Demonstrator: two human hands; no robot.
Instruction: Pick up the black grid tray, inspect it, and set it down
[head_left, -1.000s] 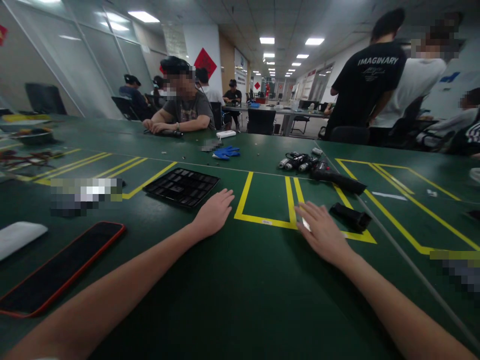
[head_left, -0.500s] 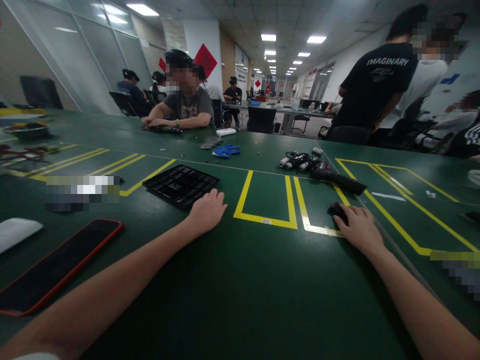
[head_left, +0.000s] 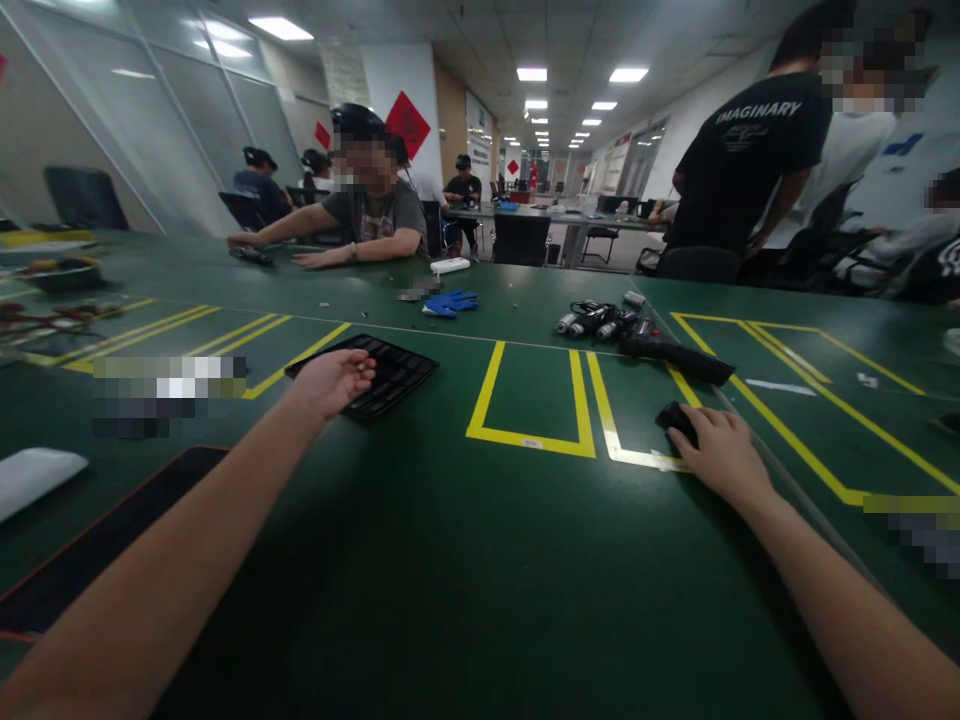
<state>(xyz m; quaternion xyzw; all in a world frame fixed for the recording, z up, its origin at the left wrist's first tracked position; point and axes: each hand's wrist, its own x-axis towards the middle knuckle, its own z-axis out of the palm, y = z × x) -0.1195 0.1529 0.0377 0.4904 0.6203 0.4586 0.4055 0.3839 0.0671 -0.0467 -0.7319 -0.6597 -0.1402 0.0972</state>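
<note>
My left hand [head_left: 330,382] hovers over the near left part of a black compartment tray [head_left: 394,372]. Its palm is turned partly up and the fingers are curled together; a tiny pale spot shows at the fingertips, too small to name. My right hand [head_left: 724,452] rests on the green table [head_left: 480,580], its fingers closed over a small black object [head_left: 675,420] shaped like a computer mouse. That object lies by the corner of a yellow tape outline [head_left: 611,430]. Part of the tray is hidden behind my left hand.
A large phone [head_left: 112,530] with an orange edge lies partly under my left forearm. Black power tools [head_left: 600,322] and a blue glove [head_left: 450,303] lie farther back. A person [head_left: 375,215] sits across the table, both arms on it. Two people stand at the right.
My left hand has moved left from the tray's right corner to its near left part, turning the palm up and curling the fingers. My right hand stays put. The person opposite has spread their arms.
</note>
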